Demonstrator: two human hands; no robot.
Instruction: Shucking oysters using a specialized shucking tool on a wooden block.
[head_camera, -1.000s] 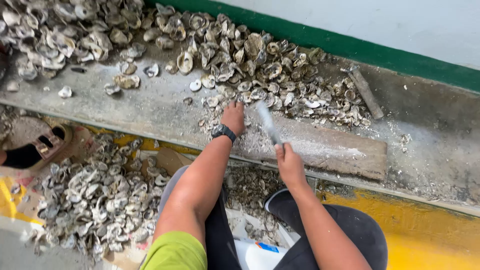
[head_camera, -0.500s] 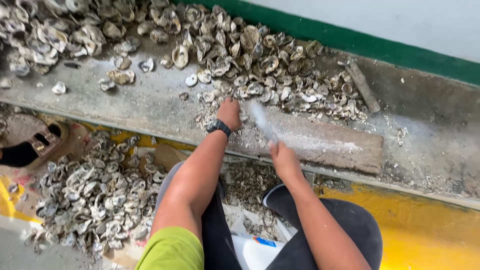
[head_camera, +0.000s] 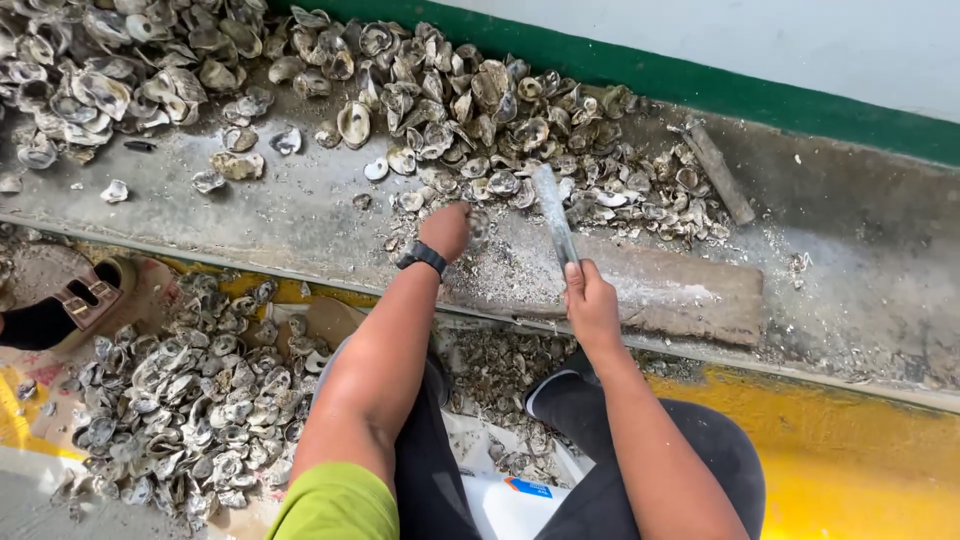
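Note:
My left hand (head_camera: 447, 229), with a black watch on the wrist, is closed on a small oyster shell (head_camera: 477, 224) at the near edge of a shell pile (head_camera: 470, 110) on a grey concrete ledge (head_camera: 300, 215). My right hand (head_camera: 590, 300) grips the handle of a flat metal blade (head_camera: 552, 208), which points up and away over a worn wooden board (head_camera: 680, 290). The blade tip is raised beside the left hand's shell.
A heap of opened shells (head_camera: 190, 390) lies on the floor at lower left, by a foot in a brown sandal (head_camera: 85, 300). A second metal tool (head_camera: 718, 172) rests at the pile's right end. A green-striped wall (head_camera: 700, 85) backs the ledge. Yellow floor (head_camera: 850, 460) is at lower right.
The view shifted slightly. My left hand stayed at the pile's edge on a shell while my right hand kept the blade raised over the board, moving it a little.

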